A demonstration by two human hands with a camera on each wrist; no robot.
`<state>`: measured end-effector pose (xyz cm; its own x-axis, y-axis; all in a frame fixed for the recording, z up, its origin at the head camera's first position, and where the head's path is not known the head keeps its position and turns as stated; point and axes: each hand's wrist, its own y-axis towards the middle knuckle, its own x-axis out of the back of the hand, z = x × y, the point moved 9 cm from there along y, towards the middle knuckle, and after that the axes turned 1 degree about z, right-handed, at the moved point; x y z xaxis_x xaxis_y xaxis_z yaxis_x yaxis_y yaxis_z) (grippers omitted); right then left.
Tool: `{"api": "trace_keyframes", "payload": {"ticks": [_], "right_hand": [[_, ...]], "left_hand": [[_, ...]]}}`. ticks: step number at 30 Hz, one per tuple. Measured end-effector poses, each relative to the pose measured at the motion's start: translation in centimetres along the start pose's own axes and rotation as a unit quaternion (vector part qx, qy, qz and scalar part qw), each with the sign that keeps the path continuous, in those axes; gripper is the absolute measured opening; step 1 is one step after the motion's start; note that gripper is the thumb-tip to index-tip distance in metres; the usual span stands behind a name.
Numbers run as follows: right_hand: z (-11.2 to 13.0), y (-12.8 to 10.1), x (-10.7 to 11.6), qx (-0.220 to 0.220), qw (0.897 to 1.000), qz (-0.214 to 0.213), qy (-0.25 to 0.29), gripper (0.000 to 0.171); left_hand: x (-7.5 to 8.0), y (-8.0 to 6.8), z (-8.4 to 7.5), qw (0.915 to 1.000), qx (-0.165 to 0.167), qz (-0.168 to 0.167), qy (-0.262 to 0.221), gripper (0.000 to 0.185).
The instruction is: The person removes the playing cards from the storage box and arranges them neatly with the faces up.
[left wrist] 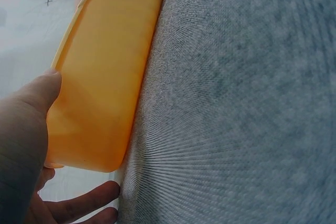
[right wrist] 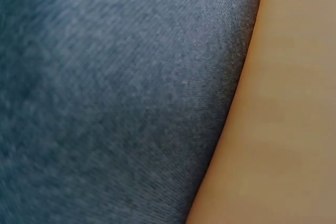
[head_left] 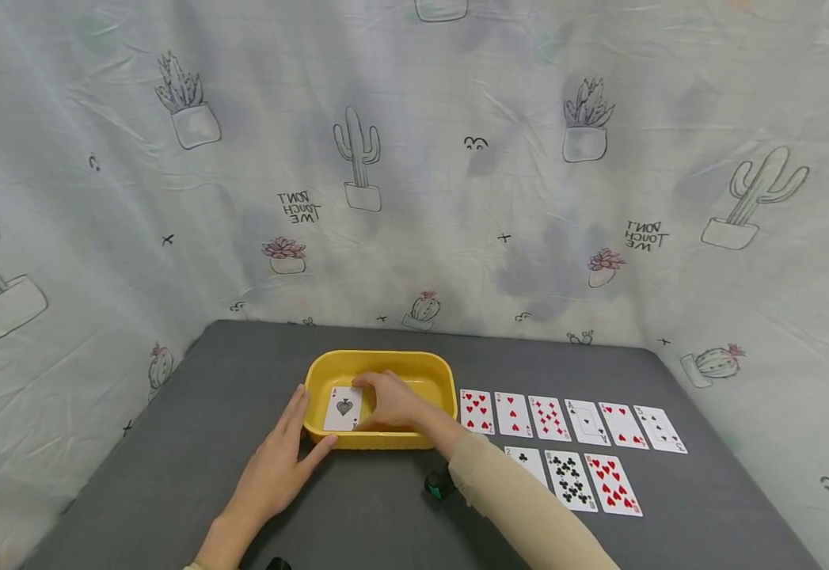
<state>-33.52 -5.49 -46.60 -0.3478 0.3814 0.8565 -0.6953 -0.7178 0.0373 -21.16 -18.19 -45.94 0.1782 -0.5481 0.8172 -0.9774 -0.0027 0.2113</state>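
A yellow tray (head_left: 385, 442) stands on the grey table. Inside at its left lies an ace of spades card (head_left: 344, 408), face up. My right hand (head_left: 394, 400) reaches into the tray and pinches this card near its right edge, index finger at the top and thumb at the bottom. My left hand (head_left: 275, 463) rests against the tray's front left corner, thumb on the front rim and straight fingers along the left side. In the left wrist view the thumb (left wrist: 44, 90) touches the rim. No right fingers show in the right wrist view.
To the tray's right, face-up playing cards lie in two rows: several in the back row (head_left: 514, 415) and three in front, including a black club card (head_left: 570, 480). A small dark device (head_left: 439, 484) sits below the right wrist. Printed cloth (head_left: 457, 182) hangs behind the table.
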Motion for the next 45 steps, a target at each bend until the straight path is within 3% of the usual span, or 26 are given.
{"api": "trace_keyframes", "payload": {"ticks": [32,41,45], "right_hand": [[0.63,-0.15,0.26,0.041,0.999,-0.004,0.017,0.078],[0.84,-0.25,0.38,0.036,0.999,-0.003,0.022,0.080],[0.54,-0.35,0.81,0.025,0.998,-0.015,0.048,0.080]], "left_hand": [[-0.21,-0.03,0.07,1.0000,0.005,0.003,-0.007,0.094],[-0.24,-0.10,0.15,0.9999,0.005,0.006,-0.007,0.094],[-0.31,0.00,0.22,0.9999,0.010,0.007,-0.001,0.096]]}}
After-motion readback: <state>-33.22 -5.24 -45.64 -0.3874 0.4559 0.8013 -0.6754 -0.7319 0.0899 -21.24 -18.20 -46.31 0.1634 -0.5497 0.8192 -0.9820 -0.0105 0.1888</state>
